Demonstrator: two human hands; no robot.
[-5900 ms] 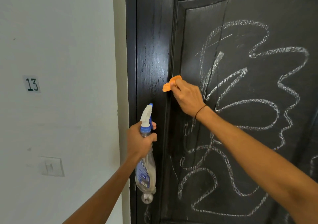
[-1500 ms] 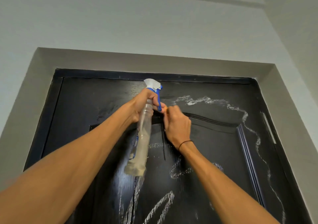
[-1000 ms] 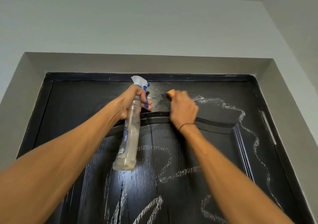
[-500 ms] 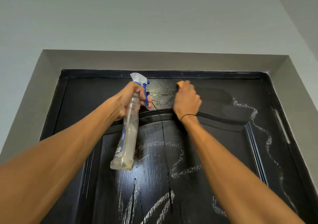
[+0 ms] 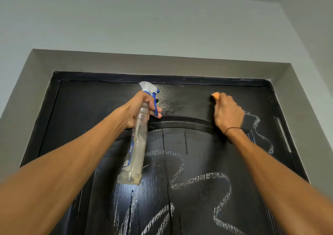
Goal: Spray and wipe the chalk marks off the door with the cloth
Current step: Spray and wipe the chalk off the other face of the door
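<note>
Right hand (image 5: 228,114) wiped cloth (image 5: 215,96) rightward along door (image 5: 86,105)

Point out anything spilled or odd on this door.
Thin dark streaks of liquid run down the black wooden door below the arched moulding, likely spray drips. White chalk scribbles remain lower down.

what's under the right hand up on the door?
The right hand presses a small orange cloth against the black wooden door; only the cloth's tip shows above the fingers. The rest of the cloth, and any chalk beneath, is covered by the hand.
</note>
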